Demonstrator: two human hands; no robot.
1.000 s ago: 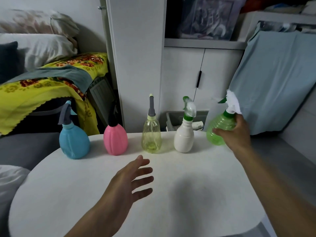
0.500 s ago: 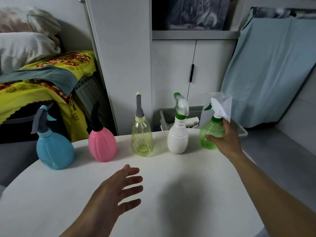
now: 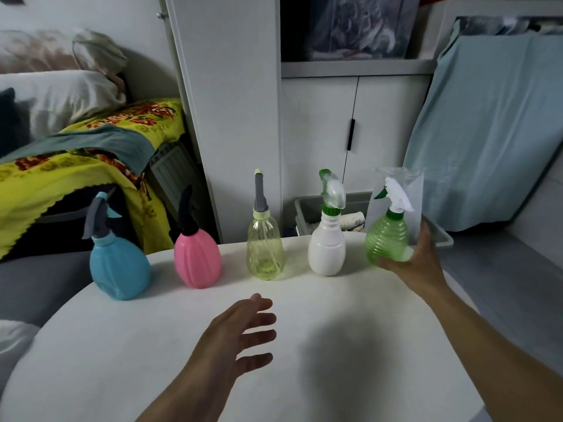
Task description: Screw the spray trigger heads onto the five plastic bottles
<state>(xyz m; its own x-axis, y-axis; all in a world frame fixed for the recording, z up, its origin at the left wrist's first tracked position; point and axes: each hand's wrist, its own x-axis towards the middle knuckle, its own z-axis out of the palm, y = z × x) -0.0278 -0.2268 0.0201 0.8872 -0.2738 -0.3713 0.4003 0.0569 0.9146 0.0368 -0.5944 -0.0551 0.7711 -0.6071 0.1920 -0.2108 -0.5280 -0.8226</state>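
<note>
Right hand (image 3: 417,263) cups the green bottle (image 3: 387,239) from its far side, fingers curled round its lower body, at the right end of the row near the table (image 3: 335,376) edge. Whether its base rests flat I cannot tell. Left hand (image 3: 234,333) hovers over the table with fingers spread, holding nothing. Blue bottle (image 3: 118,266), pink bottle (image 3: 197,258), yellow bottle (image 3: 265,249) and white bottle (image 3: 326,248) stand capped. A careless release could tip the green one off the edge or against its white neighbour.
</note>
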